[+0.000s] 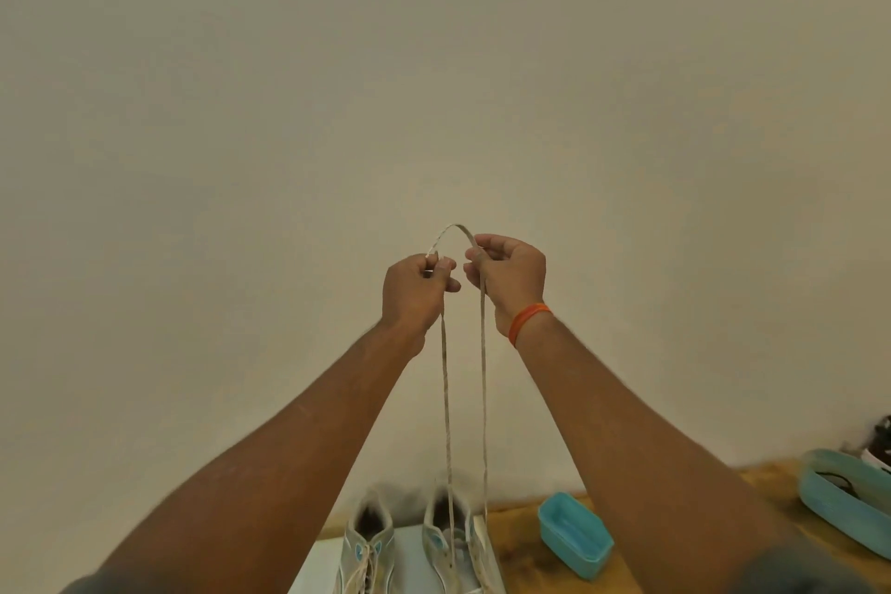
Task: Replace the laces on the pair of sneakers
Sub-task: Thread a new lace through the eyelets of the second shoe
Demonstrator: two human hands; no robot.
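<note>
Two pale grey sneakers with light blue trim stand side by side at the bottom, heels toward the wall. The left sneaker (369, 540) has its lace threaded in. From the right sneaker (451, 535) a long pale lace (483, 376) rises in two strands up to my raised hands and arches between them. My left hand (414, 292) pinches one strand near the top of the arch. My right hand (511, 277), with an orange band on its wrist, pinches the other strand. Both hands are held high in front of the wall.
The sneakers rest on a white mat (410, 559) on a wooden table (525, 564). A small teal tray (573, 533) sits right of the shoes. A larger teal tray (848, 492) with dark laces is at the far right, dark shoes behind it.
</note>
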